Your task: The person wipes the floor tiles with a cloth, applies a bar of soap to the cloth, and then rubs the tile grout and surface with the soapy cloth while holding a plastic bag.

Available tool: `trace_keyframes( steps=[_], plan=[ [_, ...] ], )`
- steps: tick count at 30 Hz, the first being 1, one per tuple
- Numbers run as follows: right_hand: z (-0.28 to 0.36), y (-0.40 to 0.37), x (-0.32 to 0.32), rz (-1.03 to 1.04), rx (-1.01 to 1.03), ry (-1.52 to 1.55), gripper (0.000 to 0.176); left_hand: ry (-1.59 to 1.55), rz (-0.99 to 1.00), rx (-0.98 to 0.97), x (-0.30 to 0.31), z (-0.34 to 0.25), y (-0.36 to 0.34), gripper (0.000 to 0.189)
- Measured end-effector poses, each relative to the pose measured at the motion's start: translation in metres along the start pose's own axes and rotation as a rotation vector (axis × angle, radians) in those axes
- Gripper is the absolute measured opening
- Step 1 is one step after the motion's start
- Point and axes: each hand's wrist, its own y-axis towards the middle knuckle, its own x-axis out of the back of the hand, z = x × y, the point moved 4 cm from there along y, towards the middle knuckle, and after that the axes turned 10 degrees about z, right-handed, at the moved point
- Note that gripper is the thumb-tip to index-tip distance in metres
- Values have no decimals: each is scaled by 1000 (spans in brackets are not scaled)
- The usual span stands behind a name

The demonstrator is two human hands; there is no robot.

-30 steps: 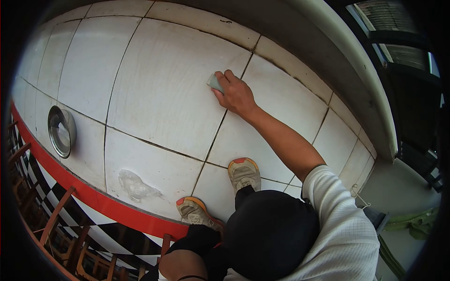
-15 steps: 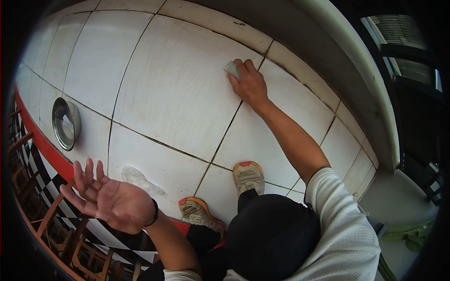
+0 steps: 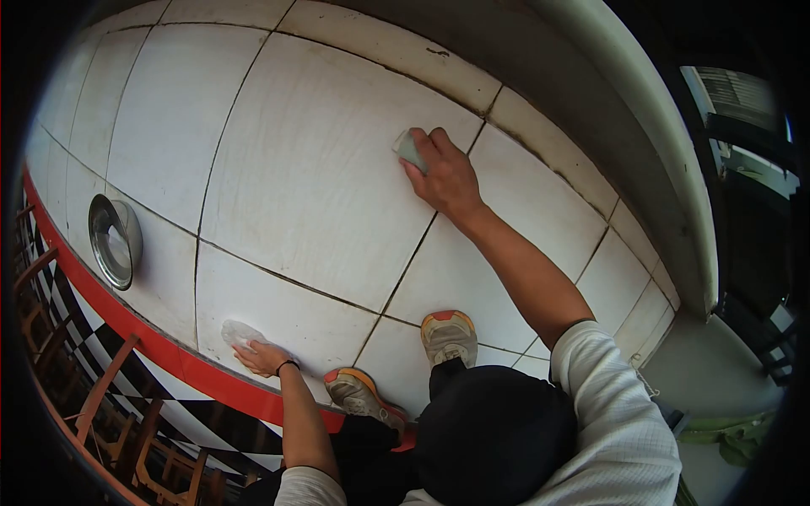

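Observation:
In the head view, my right hand [image 3: 445,179] is closed around a pale grey-green sponge [image 3: 410,150], pressed to the white tiled floor [image 3: 287,169] beside a dark grout line. My left hand [image 3: 264,359] is down on the floor near the red edge, its fingers closed on a crumpled, see-through whitish piece of plastic [image 3: 240,331]. The hand covers part of the plastic. A dark band circles my left wrist.
A shiny metal bowl [image 3: 116,242] with something pale inside stands at the left. My shoes [image 3: 449,337] are on the tiles. A red border strip [image 3: 181,358] separates the floor from a lower checkered area with wooden chairs [image 3: 139,438]. A wall ledge [image 3: 591,93] runs along the right.
My left hand has come down from a raised, open-palmed pose onto the crumpled plastic. My right hand with the sponge has shifted slightly left and nearer. The camera view has tilted a little.

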Motion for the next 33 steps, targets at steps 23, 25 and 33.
trace_keyframes(
  steps=[23,25,33],
  plan=[
    [23,3,-12,141,118,13,54,413,-20,80,24,-41,-21,53],
    [-7,38,6,30,-2,6,49,414,-19,77,23,-40,-22,53],
    [-8,41,6,-44,-12,-9,50,414,-26,88,22,-40,-22,53]
  ],
)
